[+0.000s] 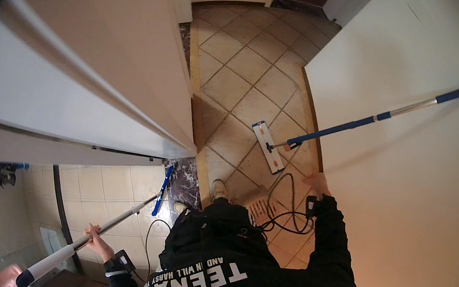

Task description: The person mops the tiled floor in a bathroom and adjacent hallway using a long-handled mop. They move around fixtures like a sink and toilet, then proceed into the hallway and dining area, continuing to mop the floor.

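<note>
My left hand (98, 244) is closed around the metal pole (120, 219) of a floor squeegee. The squeegee's blue blade head (163, 190) rests by a dark marble threshold at the lower left. At the right, my right hand (317, 183) is close to the wall's foot; its fingers are partly hidden, and whether it holds anything is unclear. Just beyond it, a flat mop with a white head (268, 147) lies on the tiles, its blue and metal handle (355, 124) leaning on the wall. A looped black cable (290, 215) lies below my right hand.
A slotted, pale plastic item (262, 208) stands beside my feet. The dark marble threshold (186, 177) separates the tiled hallway floor (238, 87) from a light-tiled room. A white door (104, 58) stands at the left, a pale wall (406, 183) at the right. Part of a hand (9, 275) shows bottom left.
</note>
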The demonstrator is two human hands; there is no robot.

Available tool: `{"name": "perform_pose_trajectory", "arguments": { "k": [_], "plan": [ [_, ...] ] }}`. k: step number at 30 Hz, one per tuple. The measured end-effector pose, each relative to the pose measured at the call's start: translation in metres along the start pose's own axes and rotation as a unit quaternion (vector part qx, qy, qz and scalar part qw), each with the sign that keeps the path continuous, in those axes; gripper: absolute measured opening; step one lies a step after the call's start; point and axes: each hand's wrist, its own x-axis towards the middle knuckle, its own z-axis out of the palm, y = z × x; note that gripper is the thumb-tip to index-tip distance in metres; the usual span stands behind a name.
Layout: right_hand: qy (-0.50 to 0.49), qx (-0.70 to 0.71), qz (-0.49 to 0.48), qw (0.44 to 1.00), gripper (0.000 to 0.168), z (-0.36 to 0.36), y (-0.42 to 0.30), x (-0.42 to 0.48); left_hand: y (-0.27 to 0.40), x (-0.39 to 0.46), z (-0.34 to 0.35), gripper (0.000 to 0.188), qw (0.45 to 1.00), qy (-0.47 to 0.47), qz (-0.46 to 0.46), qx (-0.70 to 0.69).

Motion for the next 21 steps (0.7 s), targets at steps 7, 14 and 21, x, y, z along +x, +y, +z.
{"name": "perform_pose_trajectory", "arguments": {
  "k": [7, 14, 21],
  "plan": [
    [0.162, -0.28, 0.033, 0.946, 0.029, -0.141, 0.198, 0.022, 0.039, -0.02, 0.04, 0.032, 0.998, -0.029, 0.023, 0.047],
    [0.215, -0.235, 0.329, 0.889, 0.051, -0.224, 0.173, -0.059, 0.038, -0.02, 0.067, 0.035, 0.994, -0.062, 0.035, 0.083],
    [0.247, -0.206, 0.413, 0.852, 0.081, -0.226, 0.16, -0.097, 0.023, -0.017, 0.08, 0.033, 0.99, -0.101, 0.037, 0.096]
  ]
}}
